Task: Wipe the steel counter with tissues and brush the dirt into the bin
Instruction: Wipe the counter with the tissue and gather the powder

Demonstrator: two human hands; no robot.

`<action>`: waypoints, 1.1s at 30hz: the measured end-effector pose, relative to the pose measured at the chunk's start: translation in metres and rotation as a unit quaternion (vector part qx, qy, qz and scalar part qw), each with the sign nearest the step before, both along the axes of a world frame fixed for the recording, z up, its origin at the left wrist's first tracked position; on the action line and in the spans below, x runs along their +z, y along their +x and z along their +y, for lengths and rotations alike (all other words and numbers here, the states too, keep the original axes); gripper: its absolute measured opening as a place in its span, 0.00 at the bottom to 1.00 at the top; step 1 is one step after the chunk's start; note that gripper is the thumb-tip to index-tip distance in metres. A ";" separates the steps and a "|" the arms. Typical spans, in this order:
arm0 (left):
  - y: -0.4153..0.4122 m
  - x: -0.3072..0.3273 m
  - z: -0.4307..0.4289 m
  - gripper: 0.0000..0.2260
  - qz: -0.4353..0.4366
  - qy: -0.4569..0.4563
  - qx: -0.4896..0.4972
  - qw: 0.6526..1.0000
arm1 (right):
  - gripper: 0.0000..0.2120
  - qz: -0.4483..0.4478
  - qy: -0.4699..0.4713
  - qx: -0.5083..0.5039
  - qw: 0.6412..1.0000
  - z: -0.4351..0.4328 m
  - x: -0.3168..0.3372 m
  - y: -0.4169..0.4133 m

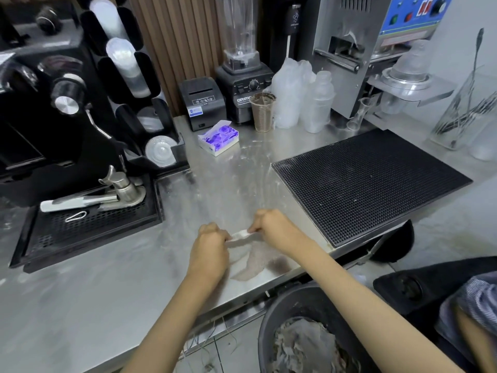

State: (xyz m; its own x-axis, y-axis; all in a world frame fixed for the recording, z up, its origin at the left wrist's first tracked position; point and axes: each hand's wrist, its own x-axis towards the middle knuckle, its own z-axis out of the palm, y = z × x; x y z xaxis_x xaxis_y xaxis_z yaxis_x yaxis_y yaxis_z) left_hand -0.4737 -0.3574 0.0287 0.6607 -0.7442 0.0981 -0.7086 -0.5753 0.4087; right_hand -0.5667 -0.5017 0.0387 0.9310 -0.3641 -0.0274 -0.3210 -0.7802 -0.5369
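Note:
A white tissue [252, 258] hangs between my two hands above the steel counter [107, 286], close to its front edge. My left hand [211, 244] pinches the tissue's left top corner with curled fingers. My right hand [271, 227] pinches the right top corner. The lower part of the tissue drapes down onto the counter and looks greyish. A dark smudge of dirt [281, 265] lies on the counter just right of the tissue. A purple and white tissue box [218, 138] sits further back. Below the counter edge stands a dark round bin [271, 319] filled with crumpled used tissues.
A black rubber bar mat [371, 184] lies to the right. At the left is a coffee machine with a drip tray [88, 232] and a portafilter [121, 192]. A blender [242, 76], receipt printer [201, 103], plastic cups [263, 111] and a cup sealer [376, 49] line the back.

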 end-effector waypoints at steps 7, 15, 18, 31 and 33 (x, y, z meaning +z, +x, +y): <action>-0.040 -0.028 0.063 0.08 0.044 0.106 0.127 0.985 | 0.06 0.114 0.000 0.182 0.977 0.048 -0.006 0.040; -0.078 -0.020 0.051 0.09 0.071 0.093 0.143 0.983 | 0.04 0.124 0.006 0.217 0.968 0.039 -0.012 0.039; -0.084 -0.029 0.032 0.16 0.027 0.094 0.082 0.992 | 0.05 0.140 0.082 0.152 0.975 0.021 -0.011 0.030; -0.071 -0.024 0.020 0.14 0.096 -0.014 0.096 0.991 | 0.09 0.106 0.020 0.187 0.977 0.003 0.007 0.026; -0.074 -0.029 0.036 0.15 0.096 -0.021 0.127 0.987 | 0.08 0.124 0.016 0.179 0.976 0.017 0.002 0.032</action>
